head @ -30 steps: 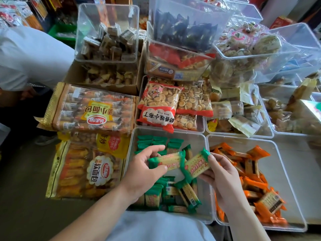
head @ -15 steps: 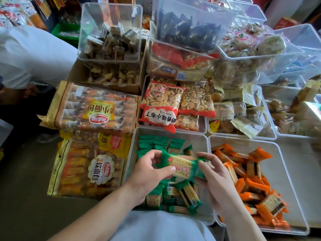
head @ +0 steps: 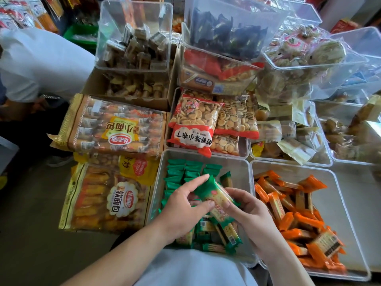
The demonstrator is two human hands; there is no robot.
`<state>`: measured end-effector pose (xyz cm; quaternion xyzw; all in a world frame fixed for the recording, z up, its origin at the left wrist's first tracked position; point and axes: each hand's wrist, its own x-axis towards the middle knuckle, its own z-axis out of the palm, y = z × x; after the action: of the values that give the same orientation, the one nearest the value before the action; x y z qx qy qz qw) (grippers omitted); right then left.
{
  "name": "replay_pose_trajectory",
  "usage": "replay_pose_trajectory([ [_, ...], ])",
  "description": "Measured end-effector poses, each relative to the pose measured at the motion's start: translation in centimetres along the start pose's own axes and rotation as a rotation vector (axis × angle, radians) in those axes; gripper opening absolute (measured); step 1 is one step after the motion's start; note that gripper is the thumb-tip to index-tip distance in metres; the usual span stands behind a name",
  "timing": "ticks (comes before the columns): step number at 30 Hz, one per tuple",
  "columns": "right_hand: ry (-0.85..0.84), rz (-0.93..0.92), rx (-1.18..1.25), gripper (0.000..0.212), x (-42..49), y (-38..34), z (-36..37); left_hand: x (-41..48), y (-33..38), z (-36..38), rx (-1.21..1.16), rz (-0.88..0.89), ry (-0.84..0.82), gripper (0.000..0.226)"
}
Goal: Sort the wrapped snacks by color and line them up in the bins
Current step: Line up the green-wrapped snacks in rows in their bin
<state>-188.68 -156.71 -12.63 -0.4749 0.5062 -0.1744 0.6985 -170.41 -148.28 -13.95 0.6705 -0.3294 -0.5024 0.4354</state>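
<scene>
Hands: both meet over the clear bin [head: 240,176] at 6 o'clock in our view. We note left hand [head: 181,205] w/ grip pinching a green snack [head: 216,194]: index finger along its far end, thumb pressed on its near side. At the snack's 4 o'clock end, right hand [head: 249,215] has its grip curled round the wrapper, fingertips on top. Snack is lifted above the bin contents, tilted, long axis running approx. 10 to 4 o'clock. A 2nd green wrapper sits just beneath it; we cannot tell whether either grip holds that one.

Bin contents: green row [head: 179,174] stood on edge, packed side by side in columns along the 9 o'clock wall & up to the far end. Near end: loose green pile [head: 218,234] lies jumbled, partly under both wrists.

Just beside this bin at 3 o'clock: second clear bin [head: 325,178] w/ orange snacks [head: 288,215] heaped unsorted, mostly in its left & near parts.

Surroundings. At 12 o'clock: biscuit bags [head: 195,124], red trim. At 9 o'clock: bread packs [head: 115,129], lying flat. At 10 o'clock: person in white top [head: 41,62], bent over.
</scene>
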Motion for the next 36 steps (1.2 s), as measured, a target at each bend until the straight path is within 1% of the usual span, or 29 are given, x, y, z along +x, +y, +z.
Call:
replay_pose_trajectory([
  [1,-0.017,0.008,-0.016,0.037,0.1,0.2,-0.1,0.1,-0.2,0.0,-0.005,-0.004,0.016,0.062],
  [3,-0.051,-0.003,-0.123,0.033,0.2,0.3,-0.3,0.3,-0.7,-0.2,0.023,-0.009,0.026,0.064],
  [4,-0.064,-0.034,-0.206,0.037,0.3,0.3,-0.5,0.3,-0.8,-0.2,0.054,-0.003,0.014,0.065],
  [7,-0.116,-0.144,-0.408,0.058,0.6,0.2,-0.6,0.4,-0.8,0.0,0.175,0.04,-0.031,0.069],
  [11,-0.128,-0.18,-0.51,0.077,1.2,0.5,-0.8,0.8,-0.7,0.1,0.291,0.072,-0.048,0.075],
  [12,-0.127,-0.187,-0.549,0.076,1.4,0.4,-0.9,1.0,-0.8,0.1,0.31,0.078,-0.059,0.075],
  [14,-0.118,-0.189,-0.629,0.062,1.8,0.2,-1.1,1.3,-1.1,0.1,0.306,0.08,-0.063,0.073],
  [15,-0.088,-0.181,-0.646,0.055,2.1,0.0,-1.1,1.5,-1.3,0.1,0.28,0.069,-0.043,0.072],
  [17,0.008,-0.16,-0.621,0.048,3.3,0.2,-1.1,2.0,-2.0,-0.3,0.245,0.033,0.046,0.067],
  [20,0.107,-0.164,-0.649,0.047,6.5,1.4,-1.1,2.5,-2.6,-1.4,0.215,-0.045,0.128,0.061],
  [23,0.104,-0.16,-0.723,0.047,9.5,2.9,-0.8,2.3,-2.8,-1.8,0.191,-0.089,0.099,0.056],
  [26,0.072,-0.145,-0.749,0.05,11.7,4.3,-0.1,2.1,-3.0,-1.7,0.204,-0.109,0.072,0.052],
  [28,0.084,-0.126,-0.766,0.053,12.8,5.3,0.3,2.2,-3.0,-1.8,0.193,-0.125,0.077,0.051],
  [31,0.15,-0.108,-0.802,0.057,13.6,5.9,0.9,2.4,-3.1,-1.8,0.171,-0.144,0.088,0.051],
  [34,0.237,-0.153,-0.722,0.06,13.2,6.0,1.4,2.5,-3.2,-1.9,0.16,-0.155,0.095,0.052],
  [36,0.279,-0.203,-0.664,0.056,12.8,6.3,1.3,2.4,-3.4,-2.0,0.163,-0.159,0.102,0.051],
])
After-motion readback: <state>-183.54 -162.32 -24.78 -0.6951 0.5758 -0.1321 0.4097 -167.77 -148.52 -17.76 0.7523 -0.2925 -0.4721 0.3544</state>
